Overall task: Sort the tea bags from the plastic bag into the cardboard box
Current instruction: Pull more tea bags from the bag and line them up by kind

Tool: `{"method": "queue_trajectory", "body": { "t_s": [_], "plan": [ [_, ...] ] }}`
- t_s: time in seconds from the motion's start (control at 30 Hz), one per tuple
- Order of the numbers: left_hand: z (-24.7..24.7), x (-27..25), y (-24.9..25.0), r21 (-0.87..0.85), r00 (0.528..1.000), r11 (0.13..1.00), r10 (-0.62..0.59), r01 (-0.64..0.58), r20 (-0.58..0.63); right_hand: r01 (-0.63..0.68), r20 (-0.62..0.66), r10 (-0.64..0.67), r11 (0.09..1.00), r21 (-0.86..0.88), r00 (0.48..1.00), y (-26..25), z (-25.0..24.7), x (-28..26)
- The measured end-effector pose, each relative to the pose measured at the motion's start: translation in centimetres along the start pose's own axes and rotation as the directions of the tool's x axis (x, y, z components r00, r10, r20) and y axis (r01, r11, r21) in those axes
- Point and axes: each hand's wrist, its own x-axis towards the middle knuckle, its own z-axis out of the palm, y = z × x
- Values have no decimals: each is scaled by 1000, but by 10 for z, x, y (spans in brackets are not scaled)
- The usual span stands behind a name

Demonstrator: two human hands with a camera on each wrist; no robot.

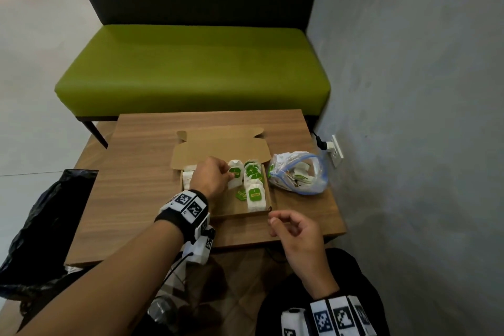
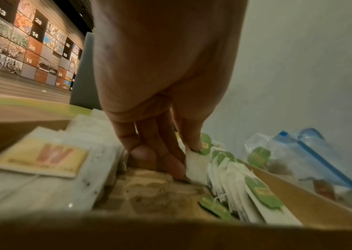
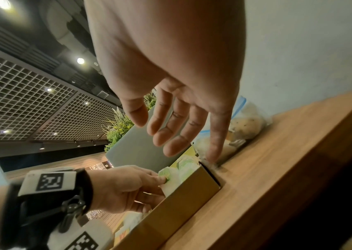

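My left hand (image 1: pixel 211 177) pinches a green-tagged tea bag (image 1: pixel 235 175) upright inside the cardboard box (image 1: pixel 266 206). My right hand (image 1: pixel 296 232) hovers near the box's front corner, fingers loosely curled, empty, with the plastic bag (image 1: pixel 298 173) just beside the box.

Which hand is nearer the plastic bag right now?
Right. The right hand hovers empty just in front of the plastic bag; the left hand is farther, inside the cardboard box pinching a tea bag.

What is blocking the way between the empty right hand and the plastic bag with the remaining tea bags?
Nothing visible. The right hand is over the table's near edge, holding nothing, and the plastic bag lies farther back on bare table. The cardboard box stands to the side, with the left hand inside it.
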Motion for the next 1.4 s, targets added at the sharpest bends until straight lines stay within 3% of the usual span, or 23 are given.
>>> {"method": "queue_trajectory", "body": {
  "t_s": [0.23,0.47,0.77,0.9,1.03,1.1,1.13,1.23,1.27,1.4],
  "plan": [
    [15,9,1,161,998,986,-42,49,-45,-40,18,40,999,2,999,3,-6,-3],
    [18,10,16,320,986,947,61,-8,-156,-32,25,32,999,-25,999,5,-10,-4],
    [15,-3,28,571,976,820,162,-52,-143,-32,21,32,999,-27,999,-4,-18,0],
    [6,-7,35,638,966,764,226,-97,-124,-2,-36,0,997,-79,999,-14,-29,9],
    [-1,-1,35,582,953,804,259,-122,-158,79,-106,-112,959,-272,988,-23,-50,28],
    [-2,-5,41,534,931,828,313,-171,-188,96,-174,-192,889,-448,966,-28,-60,42],
    [1,-10,47,499,908,834,372,-235,-194,86,-194,-239,811,-579,951,-30,-63,51],
    [18,-32,74,412,831,800,534,-436,-159,60,-148,-285,610,-790,947,-33,-63,84],
    [25,-37,82,397,834,802,533,-447,-139,83,-103,-287,569,-818,952,-34,-59,94],
    [52,-29,99,457,944,836,330,-304,24,112,49,-178,362,-925,983,-36,-38,125]
  ]
}}
